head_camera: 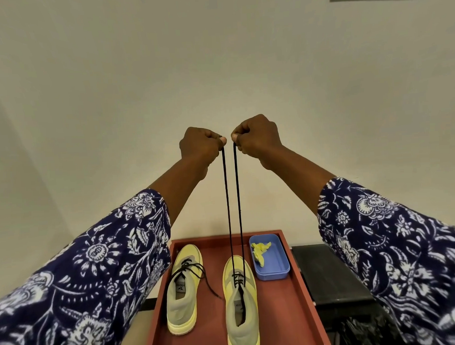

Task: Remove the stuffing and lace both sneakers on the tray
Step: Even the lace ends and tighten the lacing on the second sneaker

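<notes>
Nearest, at the tray's near edge toward its right side: one pale yellow and grey knit sneaker with a thick foam sole [241, 310], toe pointing to the far edge, opening empty as far as can be seen. Likely light; soft upper that will give under a pinch, stiffer sole. Best steadied at the heel or sole if it shifts.

Beside it, toward the left edge: matching yellow and grey sneaker [184, 287], black lace threaded through, loose ends trailing on the tray floor toward its partner.

Carrier: shallow rust-red rectangular tray [306, 308] with a low rim.

Far right corner: small blue plastic tub [276, 265] holding crumpled yellow paper stuffing [260, 251]; featherweight, crushes easily.

Rising from the near sneaker's eyelets: thin black cord shoelace [232, 198], two strands drawn taut and almost parallel. Limp, a little slick; judged best held near the tips, where the hardened ends can be steered through eyelets.

Farthest, raised before the cream wall [109, 86]: left hand [200, 144] and right hand [256, 138], knuckles close together but apart, each closed in a fist with thumb and forefinger pinching one strand's end.
</notes>
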Tool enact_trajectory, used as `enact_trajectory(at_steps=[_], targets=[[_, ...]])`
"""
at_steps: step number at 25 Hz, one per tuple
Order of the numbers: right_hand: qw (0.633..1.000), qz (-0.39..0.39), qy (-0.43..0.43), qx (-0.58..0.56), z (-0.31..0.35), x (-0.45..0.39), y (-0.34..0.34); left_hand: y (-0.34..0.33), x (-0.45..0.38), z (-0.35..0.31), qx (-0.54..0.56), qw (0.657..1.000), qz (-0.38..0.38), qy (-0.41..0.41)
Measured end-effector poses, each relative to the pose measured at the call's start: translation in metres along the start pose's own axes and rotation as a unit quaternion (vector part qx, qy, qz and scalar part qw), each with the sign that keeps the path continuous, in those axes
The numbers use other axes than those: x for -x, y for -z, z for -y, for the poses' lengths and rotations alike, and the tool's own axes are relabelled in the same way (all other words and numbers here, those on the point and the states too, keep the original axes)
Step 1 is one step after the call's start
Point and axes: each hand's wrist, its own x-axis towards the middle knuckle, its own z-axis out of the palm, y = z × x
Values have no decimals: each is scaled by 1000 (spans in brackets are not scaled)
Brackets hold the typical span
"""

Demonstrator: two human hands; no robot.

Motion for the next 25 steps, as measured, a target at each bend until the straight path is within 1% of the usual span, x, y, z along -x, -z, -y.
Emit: enact_trajectory(at_steps=[21,25], targets=[[1000,-5,23,18,1,6,-1,0,3,-4,-24,1000,4,-18],[999,0,27,19,1,8,-2,-2,5,-4,-50,998,-3,-40]])
